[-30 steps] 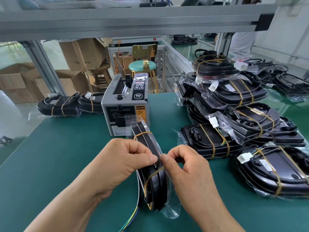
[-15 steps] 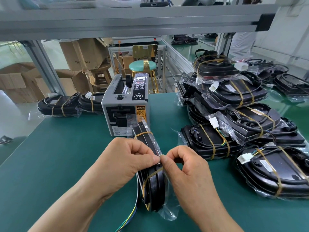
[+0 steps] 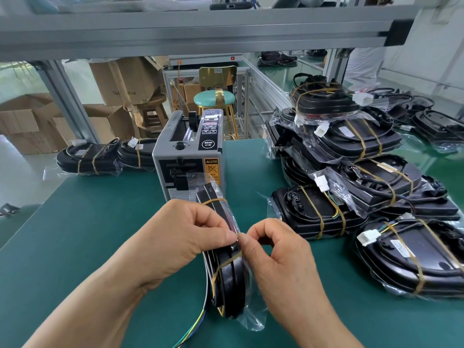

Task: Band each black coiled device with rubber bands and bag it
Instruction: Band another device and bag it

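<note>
A black coiled device (image 3: pixel 229 280) stands on edge on the green table (image 3: pixel 88 234), wrapped by two yellow rubber bands and partly inside a clear plastic bag (image 3: pixel 251 317). My left hand (image 3: pixel 185 237) grips its upper edge from the left. My right hand (image 3: pixel 278 257) pinches the bag's edge at the top, thumb tips of both hands almost touching. Coloured wires (image 3: pixel 193 330) trail out at the bottom left.
A grey tape dispenser machine (image 3: pixel 188 162) stands just behind the device. A pile of banded, bagged devices (image 3: pixel 351 172) fills the right side. Two more bagged devices (image 3: pixel 100 156) lie at the far left edge. Cardboard boxes and a teal stool (image 3: pixel 213 99) are behind the table.
Both hands stay on the device; my right hand's fingers shifted slightly along the bag's edge. The device has hardly moved.
</note>
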Motion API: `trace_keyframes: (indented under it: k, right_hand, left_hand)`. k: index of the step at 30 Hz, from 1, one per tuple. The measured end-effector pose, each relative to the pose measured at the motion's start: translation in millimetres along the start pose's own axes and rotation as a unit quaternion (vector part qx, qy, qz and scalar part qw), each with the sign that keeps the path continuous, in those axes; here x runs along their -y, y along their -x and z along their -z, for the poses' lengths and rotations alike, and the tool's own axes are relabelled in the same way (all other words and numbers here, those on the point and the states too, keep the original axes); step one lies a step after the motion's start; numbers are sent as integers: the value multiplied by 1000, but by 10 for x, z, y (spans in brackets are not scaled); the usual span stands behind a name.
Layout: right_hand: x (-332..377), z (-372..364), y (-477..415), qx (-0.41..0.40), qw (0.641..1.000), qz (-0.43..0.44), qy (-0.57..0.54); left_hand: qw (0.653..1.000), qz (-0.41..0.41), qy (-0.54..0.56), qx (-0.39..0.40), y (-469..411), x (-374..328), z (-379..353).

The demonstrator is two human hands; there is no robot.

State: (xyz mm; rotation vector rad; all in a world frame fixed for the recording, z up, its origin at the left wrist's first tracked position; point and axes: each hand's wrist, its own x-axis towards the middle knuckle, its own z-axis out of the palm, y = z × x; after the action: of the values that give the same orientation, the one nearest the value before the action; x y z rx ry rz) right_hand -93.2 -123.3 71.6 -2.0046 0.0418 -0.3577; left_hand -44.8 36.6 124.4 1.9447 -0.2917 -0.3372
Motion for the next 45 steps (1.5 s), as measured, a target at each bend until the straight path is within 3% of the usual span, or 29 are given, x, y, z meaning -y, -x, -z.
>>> trace_keyframes:
  k: [27,36,41,45]
  right_hand:
    - [14,-12,7,-1,1000,4,6]
    - [11,4,19,-3,1000,4,-16]
    - [-32,-1,37,10,999,-12,-28]
    - [43,22,-85,45,998,-20,-35]
  left_hand:
    - [996,-39,-66,-50,12,151,-45]
    - [974,-56,-55,-212,13,375,-309]
    - [983,-49,-41,-170,116,447,-330]
    - [989,-36,45,-134,125,425,-291]
